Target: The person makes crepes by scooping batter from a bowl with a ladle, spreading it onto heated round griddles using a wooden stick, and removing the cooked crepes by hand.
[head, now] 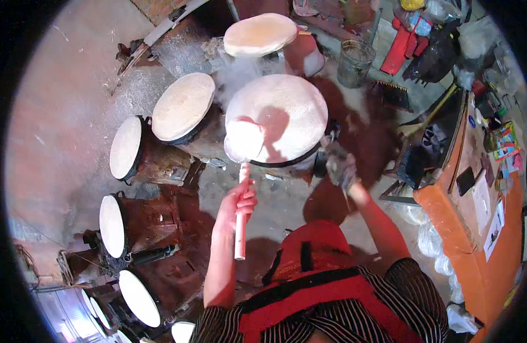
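My left hand [239, 199] is bare and closed around the pale rod handle of a round, white, paddle-like tool [245, 139]. Its bright head overlaps the near left part of a large drum-shaped stand's round, pale top [289, 98]. A round shadow with a stem falls on that top beside it. Just right of the stand's dark rim is my right hand [341, 165], in a dark, worn glove. Motion blurs its fingers, so I cannot tell whether they grip anything. Whitish steam or smoke [240, 79] hangs behind the large top.
More drum-shaped stands with pale round tops curve around the left, including one tilted top [184, 107] and another at the back [260, 35]. A metal bucket [355, 64] and a broom head [392, 95] are at back right. On the right stands an orange-sided table [446, 214] with papers and a phone-like object.
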Demonstrator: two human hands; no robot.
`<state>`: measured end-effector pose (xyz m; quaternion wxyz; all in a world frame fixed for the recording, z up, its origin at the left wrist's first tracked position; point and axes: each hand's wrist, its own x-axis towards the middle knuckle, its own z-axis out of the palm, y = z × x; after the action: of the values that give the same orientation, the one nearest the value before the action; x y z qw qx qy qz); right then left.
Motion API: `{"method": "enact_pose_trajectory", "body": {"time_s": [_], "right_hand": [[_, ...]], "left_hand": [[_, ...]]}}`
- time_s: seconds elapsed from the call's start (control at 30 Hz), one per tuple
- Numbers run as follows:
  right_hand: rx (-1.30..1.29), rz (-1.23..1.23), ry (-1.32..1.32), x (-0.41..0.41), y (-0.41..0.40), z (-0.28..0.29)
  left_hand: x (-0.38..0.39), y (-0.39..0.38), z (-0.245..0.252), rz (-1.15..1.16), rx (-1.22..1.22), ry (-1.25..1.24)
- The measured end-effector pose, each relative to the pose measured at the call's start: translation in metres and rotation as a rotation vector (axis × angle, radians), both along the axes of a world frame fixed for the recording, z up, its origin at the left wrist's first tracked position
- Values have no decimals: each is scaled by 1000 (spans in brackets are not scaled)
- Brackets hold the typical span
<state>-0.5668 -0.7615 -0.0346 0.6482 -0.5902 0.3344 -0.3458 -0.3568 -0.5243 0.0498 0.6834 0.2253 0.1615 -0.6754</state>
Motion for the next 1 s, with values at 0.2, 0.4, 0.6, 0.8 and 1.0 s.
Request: {"method": "enact_pose_trajectory", "body": {"time_s": [0.2,0.4,0.6,0.8,1.0], "right_hand": [[-417,55,303,-53,60,-141],[-466,-2,529,-48,65,-94],[-569,440,624,51,155,-5],[-836,761,683,300,111,-3],[-1444,603,547,522,119,20]], "left_hand": [[22,46,6,-58,103,321],[45,122,11,63,165,274],[100,172,2,204,143,345],[172,198,37,442,61,465],[247,214,82,608,45,439]]}}
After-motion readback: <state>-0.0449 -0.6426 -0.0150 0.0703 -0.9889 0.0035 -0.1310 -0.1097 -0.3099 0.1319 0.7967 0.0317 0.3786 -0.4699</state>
